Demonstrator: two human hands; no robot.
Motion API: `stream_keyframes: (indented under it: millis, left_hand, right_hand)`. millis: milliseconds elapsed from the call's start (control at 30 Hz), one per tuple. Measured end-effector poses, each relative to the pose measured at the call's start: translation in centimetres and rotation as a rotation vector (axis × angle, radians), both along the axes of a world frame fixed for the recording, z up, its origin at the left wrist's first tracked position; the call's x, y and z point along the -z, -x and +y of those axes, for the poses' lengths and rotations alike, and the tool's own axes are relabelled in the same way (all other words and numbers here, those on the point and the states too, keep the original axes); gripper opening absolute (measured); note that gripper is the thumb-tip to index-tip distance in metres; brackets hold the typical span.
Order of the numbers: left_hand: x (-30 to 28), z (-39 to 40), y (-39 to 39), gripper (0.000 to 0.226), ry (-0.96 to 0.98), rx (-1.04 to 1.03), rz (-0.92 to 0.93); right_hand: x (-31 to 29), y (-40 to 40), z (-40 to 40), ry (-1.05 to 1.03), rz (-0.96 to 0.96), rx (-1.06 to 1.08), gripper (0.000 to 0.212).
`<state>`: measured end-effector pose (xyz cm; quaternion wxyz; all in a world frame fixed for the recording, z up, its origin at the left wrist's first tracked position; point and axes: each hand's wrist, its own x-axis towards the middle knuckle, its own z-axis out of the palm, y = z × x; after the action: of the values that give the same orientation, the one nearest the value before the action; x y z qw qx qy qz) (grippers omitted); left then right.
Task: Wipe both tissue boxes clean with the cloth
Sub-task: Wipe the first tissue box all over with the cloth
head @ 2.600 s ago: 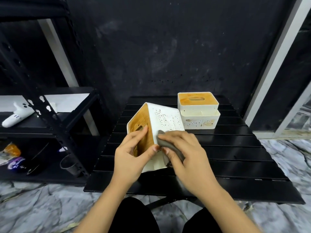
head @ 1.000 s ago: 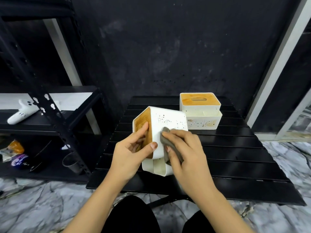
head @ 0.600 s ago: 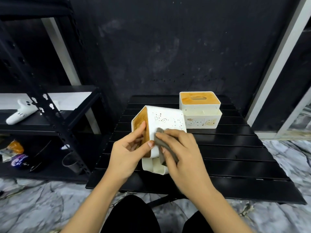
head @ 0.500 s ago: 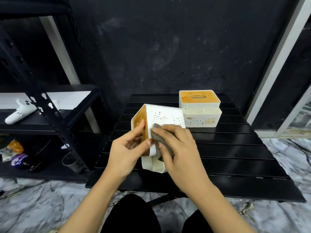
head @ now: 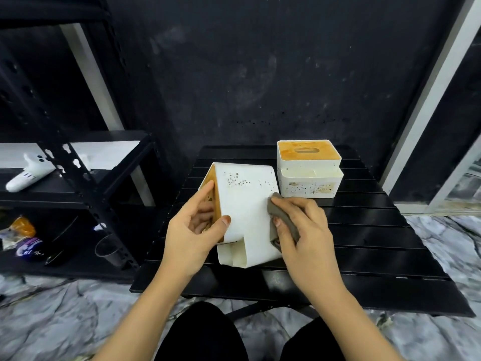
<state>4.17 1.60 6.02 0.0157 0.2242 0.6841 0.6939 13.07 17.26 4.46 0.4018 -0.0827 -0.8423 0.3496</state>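
Head view, largest first: a black slatted table (head: 364, 246) fills the centre and lower right of the frame, with a dark metal shelf unit (head: 78, 178) at the left edge. At the table's far side, upper centre-right, the second tissue box (head: 309, 178) stands upright, its front wall stained and speckled, untouched as far as I can judge. The nearer tissue box (head: 247, 212) is tipped on its side at centre frame. The left hand (head: 192, 235) grips its orange lid end, thumb curled over the white edge. The right hand (head: 304, 230) pinches the grey cloth (head: 282, 222) in curled fingers and presses it to the box's right edge. Dark specks remain near the upper part of the white face, while its lower part looks clean, so the first box seems partly done and the other is left. Compared with half a second ago, the cloth has shifted from mid-face to the right edge, baring more white.
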Motion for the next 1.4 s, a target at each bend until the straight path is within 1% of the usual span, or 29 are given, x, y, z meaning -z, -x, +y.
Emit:
stream_keyframes:
  millis: [33,133,200,333,467,533,733,800,900,1067,1167,1300,1400]
  left_hand:
    - [-0.1,0.0,0.0,0.067,0.001,-0.006,0.004]
    - [-0.4,0.3,0.1,0.045,-0.030,-0.055,-0.014]
    - [-0.7,0.4,0.2,0.042,-0.042,-0.050,-0.043]
    - [-1.2,0.4,-0.1,0.044,-0.060,-0.020,-0.082]
    - [-1.0,0.5,-1.1,0.050,-0.055,-0.010,-0.089]
    - [-0.8,0.7,-1.6,0.049,-0.055,-0.003,-0.086]
    - [-0.8,1.0,-2.0,0.045,-0.086,-0.029,-0.091]
    - [-0.8,0.9,-2.0,0.044,-0.086,-0.010,-0.099]
    - [-0.9,0.9,-2.2,0.049,-0.052,0.037,-0.069]
    - [-0.6,1.0,-2.2,0.050,-0.076,0.037,-0.079]
    - [-0.7,1.1,-2.3,0.050,-0.065,0.044,-0.067]
    - [-0.7,1.3,-2.2,0.045,-0.044,0.061,-0.034]
    - [-0.6,1.3,-2.1,0.045,-0.060,0.045,-0.051]
  right_hand:
    - [0.0,-0.1,-0.1,-0.006,0.000,-0.002,0.038]
    - [0.2,-0.3,-0.5,-0.031,0.007,-0.006,0.038]
    - [0.3,-0.4,-0.7,-0.060,0.016,-0.008,0.038]
    - [0.1,-0.2,-0.9,-0.128,0.030,-0.049,0.035]
    - [-1.1,0.4,-1.8,-0.188,0.061,-0.112,0.035]
    - [-1.9,0.8,-2.0,-0.197,0.078,-0.127,0.036]
    - [-1.6,0.9,-1.1,-0.170,0.095,-0.049,0.036]
    - [-1.3,0.5,-1.9,-0.193,0.095,-0.073,0.035]
    - [-2.2,0.6,-2.6,-0.230,0.097,-0.115,0.035]
    - [-2.7,1.3,-0.9,-0.172,0.110,-0.057,0.035]
    - [-2.2,0.6,-1.8,-0.192,0.113,-0.075,0.036]
    - [-3.0,1.2,-2.2,-0.227,0.111,-0.087,0.035]
    - [-3.2,1.7,-1.1,-0.173,0.112,-0.063,0.034]
